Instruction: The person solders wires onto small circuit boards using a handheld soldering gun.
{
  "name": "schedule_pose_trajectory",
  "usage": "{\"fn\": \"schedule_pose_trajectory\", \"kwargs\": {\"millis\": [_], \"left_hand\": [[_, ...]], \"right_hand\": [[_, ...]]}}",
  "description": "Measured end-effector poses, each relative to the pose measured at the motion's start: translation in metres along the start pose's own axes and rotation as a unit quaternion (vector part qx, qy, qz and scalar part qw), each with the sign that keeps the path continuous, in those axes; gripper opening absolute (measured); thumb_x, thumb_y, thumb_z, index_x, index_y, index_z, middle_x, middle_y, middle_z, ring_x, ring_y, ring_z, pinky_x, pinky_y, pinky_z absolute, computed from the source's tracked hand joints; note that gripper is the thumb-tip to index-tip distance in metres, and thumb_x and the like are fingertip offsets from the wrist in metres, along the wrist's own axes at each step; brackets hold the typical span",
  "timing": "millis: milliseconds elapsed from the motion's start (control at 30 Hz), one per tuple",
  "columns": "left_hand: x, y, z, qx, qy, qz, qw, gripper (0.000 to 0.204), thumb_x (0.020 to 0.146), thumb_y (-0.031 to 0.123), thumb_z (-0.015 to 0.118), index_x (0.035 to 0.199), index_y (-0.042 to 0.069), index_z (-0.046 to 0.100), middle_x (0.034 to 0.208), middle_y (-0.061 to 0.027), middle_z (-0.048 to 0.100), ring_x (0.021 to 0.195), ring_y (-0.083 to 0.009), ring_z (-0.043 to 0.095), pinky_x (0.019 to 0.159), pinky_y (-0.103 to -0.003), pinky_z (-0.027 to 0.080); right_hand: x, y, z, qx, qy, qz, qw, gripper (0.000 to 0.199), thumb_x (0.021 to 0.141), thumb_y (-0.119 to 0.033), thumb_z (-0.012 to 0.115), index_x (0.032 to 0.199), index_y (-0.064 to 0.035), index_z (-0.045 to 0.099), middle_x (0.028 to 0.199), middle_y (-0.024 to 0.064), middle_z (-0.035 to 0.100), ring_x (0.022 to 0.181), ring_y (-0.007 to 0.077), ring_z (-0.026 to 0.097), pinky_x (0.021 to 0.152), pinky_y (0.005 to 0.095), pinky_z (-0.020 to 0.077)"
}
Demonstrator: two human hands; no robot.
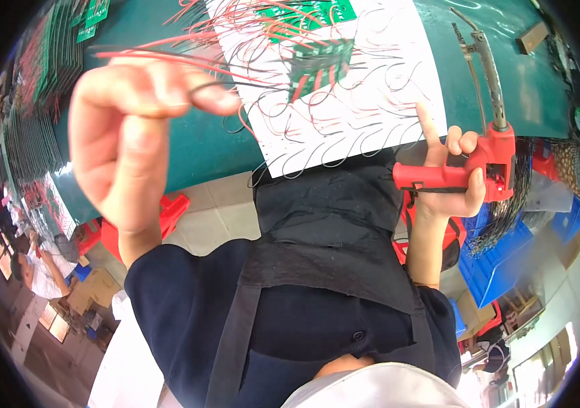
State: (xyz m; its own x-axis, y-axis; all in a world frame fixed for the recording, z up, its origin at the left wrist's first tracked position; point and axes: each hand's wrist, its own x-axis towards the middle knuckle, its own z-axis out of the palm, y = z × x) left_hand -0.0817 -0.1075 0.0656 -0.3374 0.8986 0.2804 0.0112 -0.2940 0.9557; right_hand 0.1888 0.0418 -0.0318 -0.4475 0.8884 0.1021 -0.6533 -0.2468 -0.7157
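at the left of the frame, the left hand (127, 136) is raised close to the camera, thumb and forefinger pinched shut on a bundle of thin red and black wires (167, 58) that trails toward upper centre. at the right, the right hand (449, 173) is closed around the grip of a red pistol-type soldering iron (487, 160), forefinger extended upward, metal tip pointing to the upper right.

at upper centre, a white sheet (371, 102) lies on the green bench mat (195, 146). on it sits a dark block with red leads (317, 64), and just above it a green circuit board (303, 13). many loose red and black wire pieces are scattered across the sheet.

at the upper left edge, stacked green boards (45, 61) stand in rows; whether they are finished cannot be told.

judgement: work appears mid-course. the iron is held clear of any board, the wires in hand are not yet placed, and a large share of loose wires remains on the sheet.
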Motion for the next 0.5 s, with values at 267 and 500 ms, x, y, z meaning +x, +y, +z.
{"fn": "schedule_pose_trajectory", "kwargs": {"millis": [267,500], "left_hand": [[-0.036,0.0,-0.024,0.139,0.051,-0.093,0.985,0.007,0.085,0.001,0.052,0.091,-0.002,0.051,0.089,-0.0122,0.051,0.078,-0.0201,0.055,0.075,-0.033,0.047],[-0.05,-0.032,-0.008,0.404,-0.088,-0.11,0.904,0.012,0.075,0.001,0.067,0.086,0.004,0.062,0.085,-0.0054,0.058,0.077,-0.0181,0.059,0.067,-0.029,0.048]], "right_hand": [[0.001,0.002,0.009,0.037,0.002,0.013,0.999,0.054,0.077,-0.024,0.056,0.122,-0.0029,0.036,0.091,0.0057,0.052,0.082,0.0164,0.05,0.102,0.0738,0.0101],[-0.005,-0.005,0.01,-0.054,-0.053,0.016,0.997,0.072,0.076,-0.023,0.057,0.137,-0.001,0.025,0.093,0.0094,0.048,0.08,0.0194,0.046,0.102,0.0681,0.0225]]}}
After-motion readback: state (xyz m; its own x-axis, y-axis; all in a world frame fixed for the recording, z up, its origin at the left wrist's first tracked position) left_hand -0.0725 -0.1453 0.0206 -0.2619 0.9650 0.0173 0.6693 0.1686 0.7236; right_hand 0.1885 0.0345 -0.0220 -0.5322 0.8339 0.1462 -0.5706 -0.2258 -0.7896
